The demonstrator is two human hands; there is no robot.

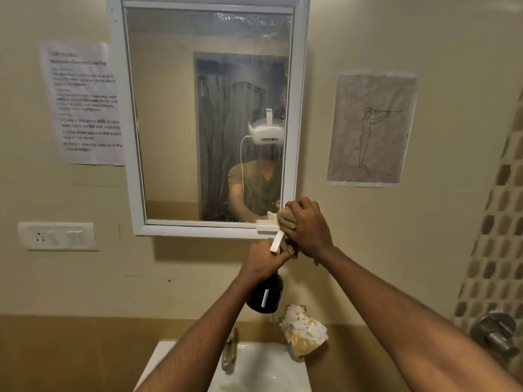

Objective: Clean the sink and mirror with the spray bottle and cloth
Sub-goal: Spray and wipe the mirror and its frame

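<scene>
I judge the mirror (pixel 209 114) step in hand: my right hand (pixel 310 227), clamped on the cloth (pixel 285 219), presses its lower-right corner, my left hand (pixel 264 260) gripping the spray bottle (pixel 266 292) just below, so next I'd wipe upward across the streaked glass.

A bathroom: a white-framed mirror (pixel 209 117) hangs on the beige wall, with a white sink (pixel 254 369) and tap (pixel 229 352) below it, tiled wall (pixel 492 222) to its right.

Faucet (pixel 229 352) and crumpled wrapper (pixel 304 331) beneath arms
</scene>
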